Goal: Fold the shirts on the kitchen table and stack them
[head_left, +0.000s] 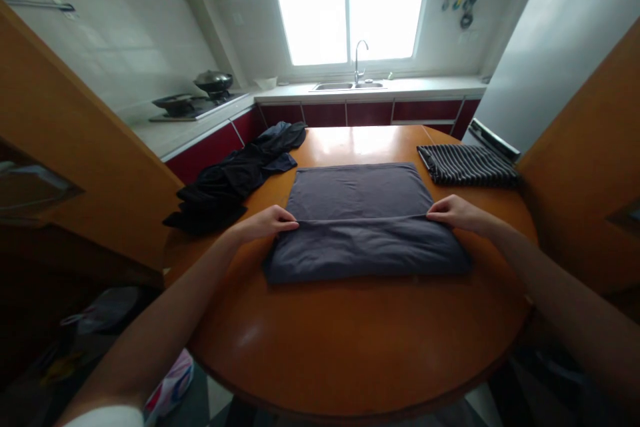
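Observation:
A dark grey cloth (360,190), whose exact kind I cannot make out, lies spread on the wooden table. Its near part is folded over toward the window, so the folded edge crosses the middle of the cloth. My left hand (265,221) pinches the left corner of that edge between thumb and fingers. At the right corner, my right hand (457,212) pinches the same edge in the same way. Between the two hands the edge runs nearly straight, and the folded layer shows soft wrinkles.
The round-ended wooden table (360,333) fills the middle. Dark crumpled clothes (235,170) lie at its left side, and a folded black-and-white striped cloth (467,165) at its right. Behind are a sink (334,87), a stove with a lidded pan (214,81), and wooden doors on either side.

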Motion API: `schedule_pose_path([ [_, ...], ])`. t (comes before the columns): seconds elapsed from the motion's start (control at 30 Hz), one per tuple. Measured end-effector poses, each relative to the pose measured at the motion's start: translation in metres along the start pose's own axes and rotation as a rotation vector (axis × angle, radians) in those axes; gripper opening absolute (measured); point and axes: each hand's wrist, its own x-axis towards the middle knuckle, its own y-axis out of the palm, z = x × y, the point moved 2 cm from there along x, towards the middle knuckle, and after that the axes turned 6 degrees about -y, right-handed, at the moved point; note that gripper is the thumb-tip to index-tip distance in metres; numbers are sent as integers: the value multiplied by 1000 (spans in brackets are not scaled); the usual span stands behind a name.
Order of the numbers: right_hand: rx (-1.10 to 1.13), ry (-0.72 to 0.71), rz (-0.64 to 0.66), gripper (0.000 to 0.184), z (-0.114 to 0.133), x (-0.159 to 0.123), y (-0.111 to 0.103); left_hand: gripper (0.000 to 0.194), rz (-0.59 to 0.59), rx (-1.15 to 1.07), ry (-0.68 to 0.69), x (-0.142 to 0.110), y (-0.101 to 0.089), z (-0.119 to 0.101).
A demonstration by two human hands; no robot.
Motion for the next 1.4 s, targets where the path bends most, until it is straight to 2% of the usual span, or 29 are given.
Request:
schedule_pose_path([
  [0.13,-33,-55,-75,50,-7,13,-1,49,-84,-54,-24,6,-2,9],
  [0.33,-88,-129,-149,47,4,23,-8,46,-229,-107,-3,16,-8,16],
  [0.5,-153,-151,-208,44,5,36,-13,45,-350,-41,21,32,-15,20],
  [0.73,-255,-137,-270,27,-12,41,-5,43,-441,37,27,36,-7,29],
  [1.13,-289,-159,-441,28,-7,37,-4,45,-632,42,0,37,-2,33],
  [1.23,-304,-163,-455,28,-11,41,0,43,-627,61,-9,39,0,36],
  [1.33,-359,-129,-426,29,-12,41,1,47,-635,142,-3,38,-1,31],
  [1.4,-453,-99,-445,33,-5,37,0,54,-662,233,59,35,0,16],
])
